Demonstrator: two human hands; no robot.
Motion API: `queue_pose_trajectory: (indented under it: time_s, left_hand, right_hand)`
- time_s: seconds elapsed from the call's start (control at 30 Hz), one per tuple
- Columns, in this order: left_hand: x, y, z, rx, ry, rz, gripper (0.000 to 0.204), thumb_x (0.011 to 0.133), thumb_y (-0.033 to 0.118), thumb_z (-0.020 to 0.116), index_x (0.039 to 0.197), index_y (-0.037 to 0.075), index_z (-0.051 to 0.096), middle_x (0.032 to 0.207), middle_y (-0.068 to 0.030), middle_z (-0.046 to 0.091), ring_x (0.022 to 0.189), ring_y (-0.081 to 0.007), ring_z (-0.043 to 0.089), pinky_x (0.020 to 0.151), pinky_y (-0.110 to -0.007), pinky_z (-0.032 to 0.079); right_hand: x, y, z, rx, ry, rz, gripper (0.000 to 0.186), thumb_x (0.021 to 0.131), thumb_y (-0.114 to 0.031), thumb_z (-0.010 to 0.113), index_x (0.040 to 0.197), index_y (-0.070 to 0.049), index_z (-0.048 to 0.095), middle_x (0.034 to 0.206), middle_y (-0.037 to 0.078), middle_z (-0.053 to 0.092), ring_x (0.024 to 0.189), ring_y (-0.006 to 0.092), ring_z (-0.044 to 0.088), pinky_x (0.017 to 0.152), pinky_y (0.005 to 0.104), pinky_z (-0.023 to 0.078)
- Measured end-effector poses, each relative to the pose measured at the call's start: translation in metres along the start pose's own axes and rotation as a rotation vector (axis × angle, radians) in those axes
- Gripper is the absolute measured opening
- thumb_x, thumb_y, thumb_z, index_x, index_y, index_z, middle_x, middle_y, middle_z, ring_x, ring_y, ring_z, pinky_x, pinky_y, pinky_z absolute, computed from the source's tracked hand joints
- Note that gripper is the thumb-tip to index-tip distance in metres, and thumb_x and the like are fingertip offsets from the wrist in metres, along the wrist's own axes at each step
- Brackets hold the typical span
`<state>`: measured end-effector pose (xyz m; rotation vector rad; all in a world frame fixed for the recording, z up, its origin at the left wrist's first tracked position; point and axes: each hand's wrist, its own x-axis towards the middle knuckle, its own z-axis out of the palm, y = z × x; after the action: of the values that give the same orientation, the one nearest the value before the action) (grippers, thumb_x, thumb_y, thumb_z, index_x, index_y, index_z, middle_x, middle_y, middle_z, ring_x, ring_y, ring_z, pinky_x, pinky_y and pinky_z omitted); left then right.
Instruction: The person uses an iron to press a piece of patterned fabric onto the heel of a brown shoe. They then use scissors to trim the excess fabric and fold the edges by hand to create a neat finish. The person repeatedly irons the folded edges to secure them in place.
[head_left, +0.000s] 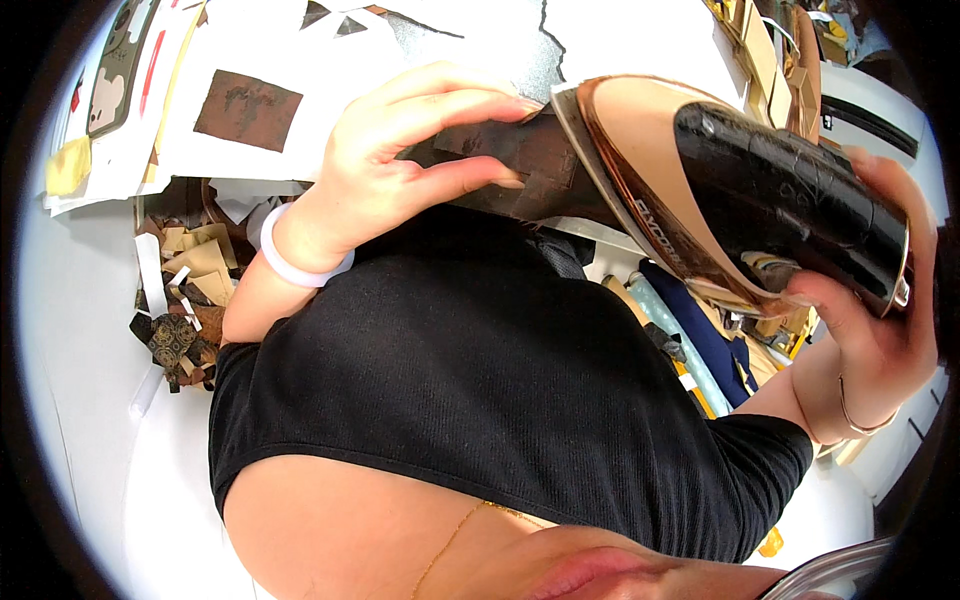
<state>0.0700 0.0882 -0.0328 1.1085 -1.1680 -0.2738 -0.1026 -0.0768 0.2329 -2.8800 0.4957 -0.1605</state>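
My right hand (pixel 880 330) is wrapped around the black rounded rear of what looks like a clothes iron (pixel 650 160). Its body is tan and copper-brown, and its flat plate edge faces left, tilted over a dark brown sheet. My left hand (pixel 400 150) is open, thumb and forefinger spread apart, with the fingertips on or just above that dark brown leather-like sheet (pixel 545 170) at the table's near edge. Part of the sheet is hidden under the iron. Whether the iron touches it, I cannot tell.
A brown rectangular patch (pixel 247 110) lies on the white table (pixel 330 50) left of my hand. A phone case (pixel 118 75) sits at the far left. Scraps (pixel 190 300) fill a space under the table's left side. Fabric rolls (pixel 690 320) stand at the lower right.
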Motion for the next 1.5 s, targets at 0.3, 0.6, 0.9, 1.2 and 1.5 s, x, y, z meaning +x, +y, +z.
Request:
queue_pose_trajectory:
  time_s: [0.3, 0.6, 0.9, 1.2, 1.5]
  left_hand:
    - [-0.003, -0.003, 0.000, 0.010, 0.004, -0.017, 0.046, 0.073, 0.007, 0.088, 0.116, 0.005, 0.074, 0.111, -0.0093, 0.073, 0.101, -0.0234, 0.071, 0.089, -0.032, 0.056]
    - [-0.010, -0.006, 0.001, 0.038, 0.045, 0.026, 0.045, 0.075, 0.008, 0.088, 0.116, 0.002, 0.073, 0.111, -0.0106, 0.073, 0.102, -0.0256, 0.071, 0.090, -0.033, 0.055]
    - [-0.013, -0.002, 0.010, -0.071, 0.063, -0.076, 0.041, 0.081, 0.003, 0.082, 0.121, 0.004, 0.071, 0.116, -0.0094, 0.070, 0.102, -0.0209, 0.067, 0.091, -0.032, 0.054]
    - [-0.018, 0.013, 0.013, -0.100, 0.124, -0.236, 0.046, 0.082, 0.000, 0.080, 0.126, 0.003, 0.069, 0.123, -0.0098, 0.070, 0.114, -0.0218, 0.067, 0.100, -0.033, 0.052]
    - [-0.024, 0.008, 0.007, 0.018, 0.040, -0.238, 0.043, 0.080, -0.004, 0.078, 0.122, 0.002, 0.071, 0.120, -0.0116, 0.072, 0.112, -0.0238, 0.067, 0.098, -0.033, 0.051]
  right_hand:
    - [-0.005, 0.000, -0.007, -0.015, -0.051, -0.051, 0.081, 0.063, -0.016, 0.090, 0.134, 0.008, 0.060, 0.124, 0.024, 0.069, 0.110, 0.0360, 0.071, 0.095, 0.0414, 0.061]
    - [0.028, -0.016, 0.006, -0.043, -0.151, -0.202, 0.074, 0.069, -0.015, 0.089, 0.135, 0.004, 0.060, 0.120, 0.018, 0.070, 0.106, 0.0285, 0.071, 0.093, 0.0367, 0.060]
    - [0.056, -0.011, -0.010, 0.015, -0.136, -0.290, 0.062, 0.078, -0.016, 0.087, 0.134, -0.002, 0.063, 0.114, 0.010, 0.071, 0.100, 0.0183, 0.069, 0.088, 0.0301, 0.059]
    - [0.012, 0.028, -0.046, -0.116, -0.096, -0.253, 0.061, 0.077, -0.019, 0.088, 0.131, -0.004, 0.064, 0.115, 0.008, 0.071, 0.100, 0.0164, 0.069, 0.086, 0.0280, 0.058]
    - [-0.031, 0.024, -0.035, -0.099, -0.176, -0.279, 0.074, 0.062, -0.019, 0.093, 0.127, 0.004, 0.064, 0.118, 0.016, 0.072, 0.103, 0.0253, 0.071, 0.090, 0.0335, 0.058]
